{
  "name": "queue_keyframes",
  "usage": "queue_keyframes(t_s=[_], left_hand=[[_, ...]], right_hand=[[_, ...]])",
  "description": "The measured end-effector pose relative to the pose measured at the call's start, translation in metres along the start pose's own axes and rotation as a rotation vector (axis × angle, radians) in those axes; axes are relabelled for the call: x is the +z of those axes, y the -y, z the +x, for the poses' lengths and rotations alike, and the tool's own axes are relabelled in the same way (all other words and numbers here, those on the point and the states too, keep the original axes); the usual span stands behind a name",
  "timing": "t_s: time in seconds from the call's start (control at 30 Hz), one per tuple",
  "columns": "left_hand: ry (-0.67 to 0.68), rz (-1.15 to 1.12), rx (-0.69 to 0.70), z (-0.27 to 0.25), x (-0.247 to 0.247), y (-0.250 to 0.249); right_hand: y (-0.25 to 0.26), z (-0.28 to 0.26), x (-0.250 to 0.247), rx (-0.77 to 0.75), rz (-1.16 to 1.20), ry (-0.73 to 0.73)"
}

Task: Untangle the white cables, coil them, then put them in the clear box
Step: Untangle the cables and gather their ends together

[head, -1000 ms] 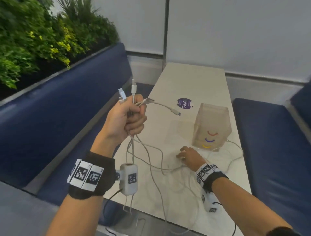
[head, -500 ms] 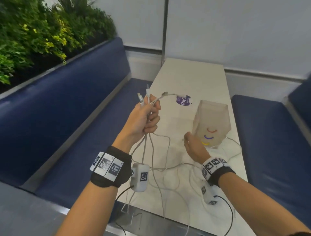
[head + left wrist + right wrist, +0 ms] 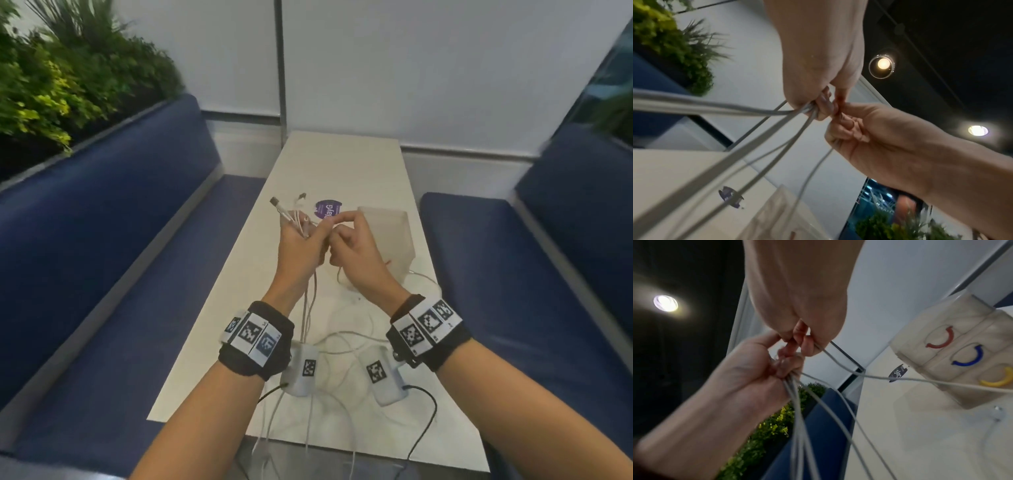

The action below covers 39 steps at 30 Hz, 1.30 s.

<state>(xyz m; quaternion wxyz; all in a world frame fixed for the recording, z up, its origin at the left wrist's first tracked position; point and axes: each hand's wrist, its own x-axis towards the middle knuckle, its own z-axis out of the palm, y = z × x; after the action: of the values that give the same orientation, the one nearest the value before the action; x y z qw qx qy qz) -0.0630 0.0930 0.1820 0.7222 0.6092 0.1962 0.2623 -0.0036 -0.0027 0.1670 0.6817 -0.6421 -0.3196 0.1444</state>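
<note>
White cables [image 3: 310,301] are gathered in a bunch at the middle of the head view, their plug ends sticking up above the left hand [image 3: 301,246] toward the upper left of centre, while the loose lengths hang down and sprawl in loops over the table [image 3: 342,161] in the lower middle of the frame. The step in hand looks like untangling: one strand is being singled out from the bunch, and no coil has been started.

The left hand is fisted round the bunch, fingers curled tight on several strands, as both wrist views show at their centres. The right hand [image 3: 352,246] sits touching it on the right side, its fingers curled on a single strand that runs off toward the right edge of the right wrist view; the index finger points out to the left above the left hand. Motion blur makes it hard to tell whether that finger also pinches a cable end.

The clear box [image 3: 390,240] stands on the table just behind the right hand, right of centre, with nothing visibly inside it.

My judgement is that the next move calls for drawing the single strand clear of the bunch, with the left hand's hold firm enough that the other plugs do not slip.
</note>
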Motion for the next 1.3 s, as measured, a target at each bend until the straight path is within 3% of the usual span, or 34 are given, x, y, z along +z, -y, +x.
queue_keyframes(t_s=[0.1,0.2,0.27,0.37,0.43,0.53,0.63,0.73,0.9,1.0,1.1,1.3], left_hand=[[-0.079,-0.152,-0.083,0.001,0.007,0.004],[0.005,-0.179,-0.140,-0.004,0.011,-0.001],[-0.012,-0.112,-0.104,-0.005,0.014,-0.007],[-0.189,-0.048,-0.003,0.004,0.004,-0.022],[-0.300,-0.147,0.051,0.013,-0.012,-0.036],[-0.413,-0.248,0.124,0.022,-0.036,-0.054],[-0.494,-0.296,0.185,0.029,-0.054,-0.064],[-0.537,-0.329,0.226,0.040,-0.069,-0.069],[-0.601,-0.277,0.291,0.062,-0.083,-0.050],[-0.616,-0.238,0.298,0.072,-0.092,-0.039],[-0.679,-0.205,0.277,0.080,-0.106,-0.031],[-0.768,-0.184,0.262,0.106,-0.137,-0.010]], right_hand=[[0.005,-0.008,-0.004,0.010,0.035,0.046],[0.010,-0.016,-0.012,-0.021,-0.052,0.125],[0.023,-0.021,-0.016,0.056,-0.054,0.155],[0.046,-0.032,-0.031,0.223,-0.206,0.194],[0.057,-0.043,-0.052,0.296,-0.405,0.268],[0.071,-0.060,-0.078,0.337,-0.501,0.316],[0.080,-0.075,-0.092,0.415,-0.398,0.320],[0.090,-0.092,-0.095,0.539,-0.297,0.464],[0.135,-0.106,-0.095,0.428,-0.184,0.737],[0.160,-0.108,-0.107,0.455,-0.162,0.857],[0.172,-0.112,-0.118,0.463,-0.250,0.779],[0.171,-0.116,-0.122,0.146,-0.574,0.279]])
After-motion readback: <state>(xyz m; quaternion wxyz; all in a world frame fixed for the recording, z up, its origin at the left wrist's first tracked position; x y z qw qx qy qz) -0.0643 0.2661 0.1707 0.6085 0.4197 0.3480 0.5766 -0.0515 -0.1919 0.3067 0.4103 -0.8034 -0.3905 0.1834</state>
